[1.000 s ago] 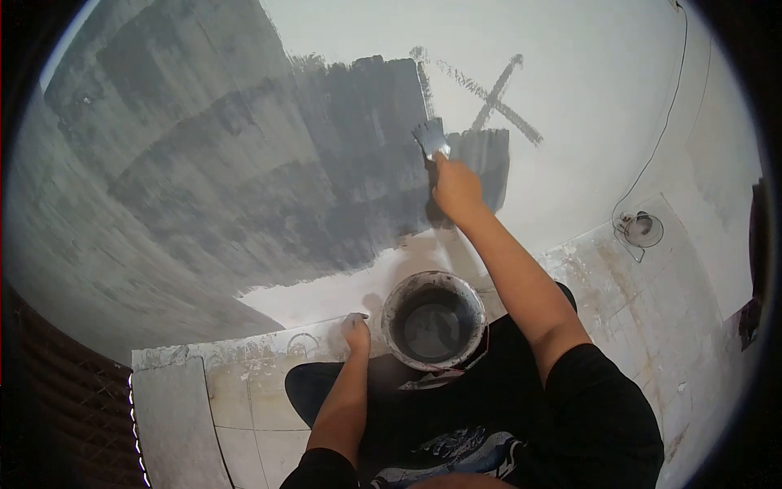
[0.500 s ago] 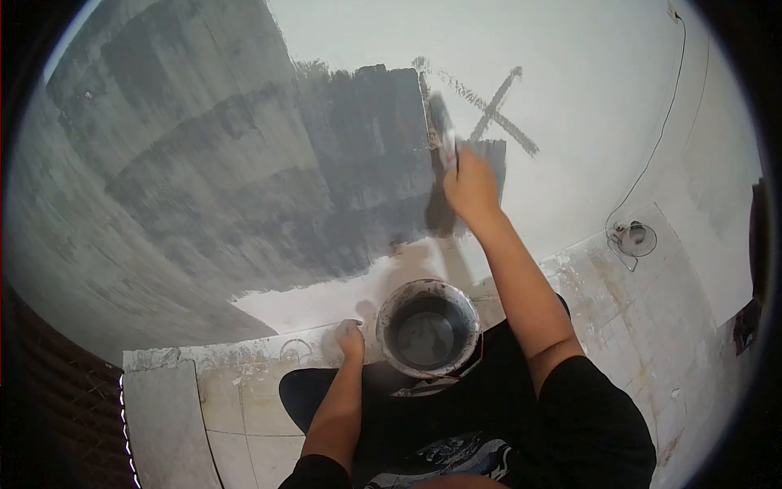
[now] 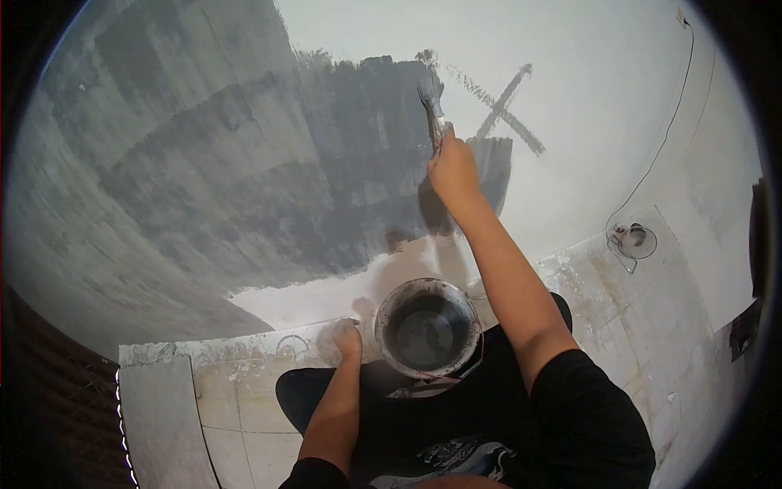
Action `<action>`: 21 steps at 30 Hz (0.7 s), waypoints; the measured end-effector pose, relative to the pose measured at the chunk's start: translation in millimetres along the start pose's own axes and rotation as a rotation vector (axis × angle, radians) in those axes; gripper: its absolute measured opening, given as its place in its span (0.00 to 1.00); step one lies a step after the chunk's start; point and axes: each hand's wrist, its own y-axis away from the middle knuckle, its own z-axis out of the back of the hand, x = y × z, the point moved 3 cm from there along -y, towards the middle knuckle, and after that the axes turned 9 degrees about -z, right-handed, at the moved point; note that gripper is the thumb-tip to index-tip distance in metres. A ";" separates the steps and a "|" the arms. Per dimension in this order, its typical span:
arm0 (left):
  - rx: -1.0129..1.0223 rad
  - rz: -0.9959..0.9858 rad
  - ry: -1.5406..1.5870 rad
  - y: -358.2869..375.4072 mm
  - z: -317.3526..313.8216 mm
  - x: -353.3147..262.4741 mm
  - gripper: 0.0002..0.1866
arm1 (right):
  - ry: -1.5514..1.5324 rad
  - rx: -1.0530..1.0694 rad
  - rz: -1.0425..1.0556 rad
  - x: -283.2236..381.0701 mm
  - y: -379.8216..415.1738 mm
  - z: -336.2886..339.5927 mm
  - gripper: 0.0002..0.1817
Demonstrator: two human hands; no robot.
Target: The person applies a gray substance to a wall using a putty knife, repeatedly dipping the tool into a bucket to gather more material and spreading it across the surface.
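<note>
My right hand [image 3: 454, 173] is closed around a paintbrush [image 3: 430, 99], whose bristles lie against the wall at the upper right of the dark grey paint [image 3: 358, 130]. My left hand [image 3: 347, 337] is low by the wall's foot, left of the bucket, its fingers curled in and partly hidden; I see nothing in it. Between my arms, close to my body, stands a bucket [image 3: 386, 352] with a stained rim and grey paint inside.
A grey brushed X [image 3: 503, 109] marks the white wall [image 3: 586, 98]. On the right, a cord [image 3: 673, 114] runs down to a round wire-framed object [image 3: 637, 241] on the floor. A grey board [image 3: 163, 416] lies at lower left, near dark slatted material [image 3: 57, 391].
My right hand and the brush have shifted left, onto the painted patch. Dark paint now covers part of its upper right edge. My left hand stays about where it was.
</note>
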 end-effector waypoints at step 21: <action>0.036 0.047 -0.074 0.8 10.3 -49.1 0.14 | 0.179 0.392 -0.195 -56.8 68.3 -18.0 0.12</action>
